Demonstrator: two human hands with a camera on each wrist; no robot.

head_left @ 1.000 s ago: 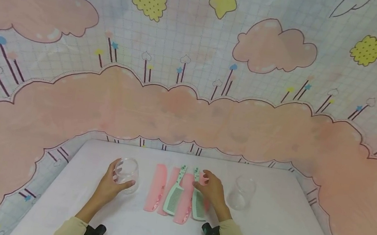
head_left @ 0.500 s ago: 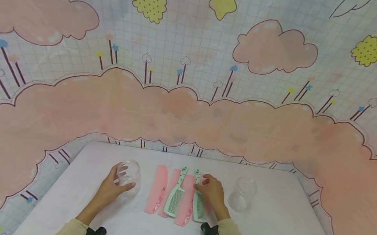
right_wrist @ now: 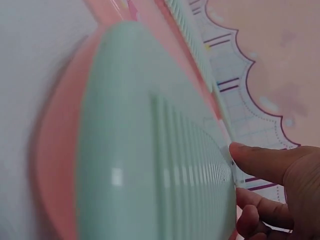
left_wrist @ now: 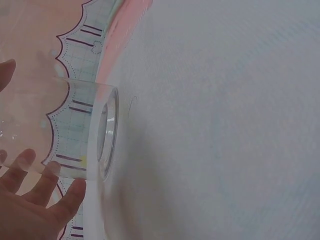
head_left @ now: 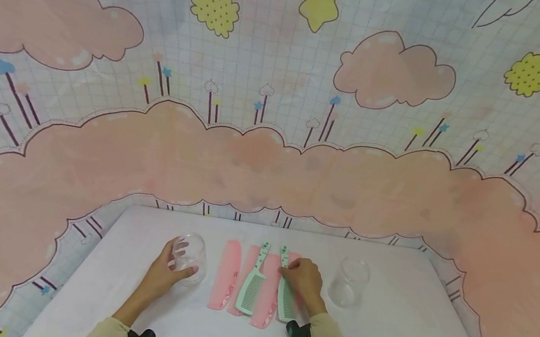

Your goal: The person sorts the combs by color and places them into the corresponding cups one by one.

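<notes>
My left hand [head_left: 161,270] holds a clear cup [head_left: 190,260] from its left side, fingers and thumb around the wall. In the left wrist view the cup's round base [left_wrist: 109,135] faces the table; I cannot tell whether it touches. With thumb and fingers my right hand [head_left: 304,279] pinches the handle of the right green comb [head_left: 287,303], which lies over a pink comb [right_wrist: 55,165]. A second green comb [head_left: 251,292] lies to its left, across other pink combs [head_left: 265,303]. In the right wrist view the pinched comb's teeth [right_wrist: 195,165] fill the middle.
Another clear cup [head_left: 349,285] stands on the white table [head_left: 402,331], right of my right hand. One pink comb [head_left: 225,275] lies at the left end of the row. A patterned cloth backdrop [head_left: 249,171] rises behind the table.
The cup in my left hand has shifted slightly right, towards the combs. My right hand's fingers have drawn together on the green comb's handle. The view has tilted slightly.
</notes>
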